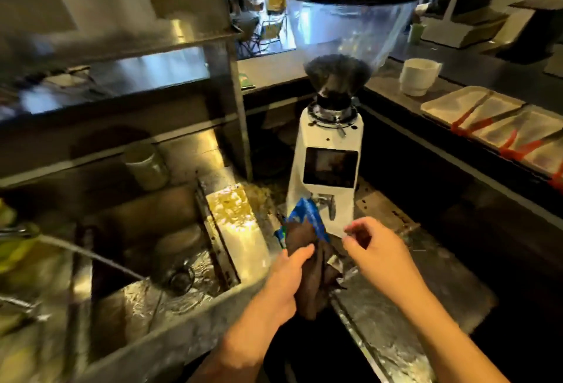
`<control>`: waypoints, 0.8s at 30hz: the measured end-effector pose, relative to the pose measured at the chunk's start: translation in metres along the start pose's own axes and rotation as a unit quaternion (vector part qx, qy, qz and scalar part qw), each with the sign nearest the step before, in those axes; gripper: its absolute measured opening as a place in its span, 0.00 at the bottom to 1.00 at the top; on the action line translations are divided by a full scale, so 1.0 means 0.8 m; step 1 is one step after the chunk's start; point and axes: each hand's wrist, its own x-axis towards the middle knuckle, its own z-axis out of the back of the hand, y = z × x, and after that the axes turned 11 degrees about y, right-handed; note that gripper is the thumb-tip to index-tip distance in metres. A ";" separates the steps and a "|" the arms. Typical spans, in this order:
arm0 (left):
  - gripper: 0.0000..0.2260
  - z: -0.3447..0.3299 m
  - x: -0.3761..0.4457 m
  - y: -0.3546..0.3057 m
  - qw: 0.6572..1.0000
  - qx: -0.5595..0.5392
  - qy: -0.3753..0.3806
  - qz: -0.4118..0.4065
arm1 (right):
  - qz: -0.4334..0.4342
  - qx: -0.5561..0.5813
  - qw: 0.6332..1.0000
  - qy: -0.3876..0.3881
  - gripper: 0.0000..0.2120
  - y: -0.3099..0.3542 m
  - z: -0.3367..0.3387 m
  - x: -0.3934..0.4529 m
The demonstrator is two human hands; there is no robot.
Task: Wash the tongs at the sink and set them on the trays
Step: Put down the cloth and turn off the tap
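Observation:
My left hand [288, 279] grips a dark brown cloth [313, 276] with a blue part [307, 215] sticking up, just in front of the coffee grinder. My right hand [377, 248] hovers beside the cloth with fingers curled and nothing clearly in them. The steel sink [146, 300] lies at lower left, wet, with a drain at the bottom. On the right counter sit several pale trays [441, 105] in a row. Tongs [475, 111] with red-orange tips lie across the trays.
A white coffee grinder [329, 163] with a big clear hopper stands right behind my hands. A white cup stack [419, 76] sits on the right counter. Steel shelves [122, 47] rise over the sink, with a pale cup [146, 166] below. People sit in the background.

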 end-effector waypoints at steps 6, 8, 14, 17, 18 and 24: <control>0.11 0.138 -0.046 -0.043 0.993 -0.085 -0.074 -0.024 | 0.052 -0.024 0.993 0.101 0.03 0.093 -0.117 0.032; 0.15 0.184 -0.064 -0.056 0.991 -0.103 -0.081 -0.027 | 0.063 -0.023 0.990 0.124 0.03 0.126 -0.154 0.039; 0.24 0.323 -0.111 -0.090 0.979 -0.170 -0.101 -0.055 | 0.114 -0.003 0.976 0.184 0.05 0.225 -0.271 0.054; 0.24 0.388 -0.127 -0.103 0.974 -0.171 -0.135 -0.065 | 0.147 0.002 0.965 0.218 0.07 0.274 -0.329 0.060; 0.24 0.414 -0.135 -0.108 0.971 -0.177 -0.145 -0.066 | 0.159 0.000 0.961 0.228 0.07 0.296 -0.353 0.062; 0.20 0.506 -0.151 -0.121 0.957 -0.178 -0.226 -0.049 | 0.199 -0.025 0.940 0.275 0.05 0.386 -0.444 0.072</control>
